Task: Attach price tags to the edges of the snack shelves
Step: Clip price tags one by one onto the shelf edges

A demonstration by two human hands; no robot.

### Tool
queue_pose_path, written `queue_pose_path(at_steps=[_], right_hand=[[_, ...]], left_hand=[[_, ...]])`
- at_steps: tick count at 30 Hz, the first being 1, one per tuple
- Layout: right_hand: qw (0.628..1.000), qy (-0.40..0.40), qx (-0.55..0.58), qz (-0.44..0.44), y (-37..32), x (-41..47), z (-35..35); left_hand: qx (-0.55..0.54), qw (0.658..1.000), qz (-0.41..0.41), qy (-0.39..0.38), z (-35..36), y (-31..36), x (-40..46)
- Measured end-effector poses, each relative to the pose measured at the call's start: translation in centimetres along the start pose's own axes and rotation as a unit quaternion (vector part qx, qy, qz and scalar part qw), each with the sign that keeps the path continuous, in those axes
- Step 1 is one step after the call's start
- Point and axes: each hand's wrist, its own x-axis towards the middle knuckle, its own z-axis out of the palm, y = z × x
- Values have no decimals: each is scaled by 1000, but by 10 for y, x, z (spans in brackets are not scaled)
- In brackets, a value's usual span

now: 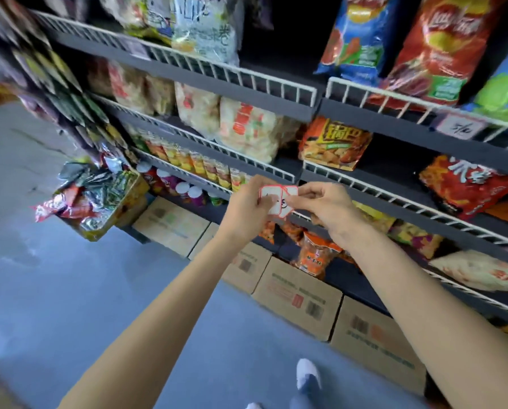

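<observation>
One handwritten price tag (461, 127) already hangs on the upper right shelf rail (394, 97); left hand (248, 202) and right hand (323, 205) both pinch red-bordered tags (278, 200), unattached.

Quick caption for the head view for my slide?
Both hands, left hand and right hand, hold red-bordered price tags in front of the snack shelves.

Dim, cool, even indoor light; its source lies out of view. Deep shadow fills the shelf recesses (285, 51) behind the snack bags. Motion blur smears the hanging packets (55, 84) at upper left, and print on the cardboard boxes (298, 296) is unreadable. Wide-angle distortion bows the wire shelf rails (188, 59) and stretches both forearms toward the lower corners. Foil packets (93, 199) show faint glare.
</observation>
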Motion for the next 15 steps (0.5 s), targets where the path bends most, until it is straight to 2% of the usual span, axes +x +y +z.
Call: queue_pose_path(at_steps=[2,7,15], right_hand=[[1000,0,9,11,-7,17,25],[998,-17,58,24,-20,68,79],[993,-3,106,52,-44,137,157]], left_hand=[[24,1000,-2,9,-24,-9,13],[8,1000,-15,22,-72,-37,58],[13,999,-48,15,-136,-84,122]])
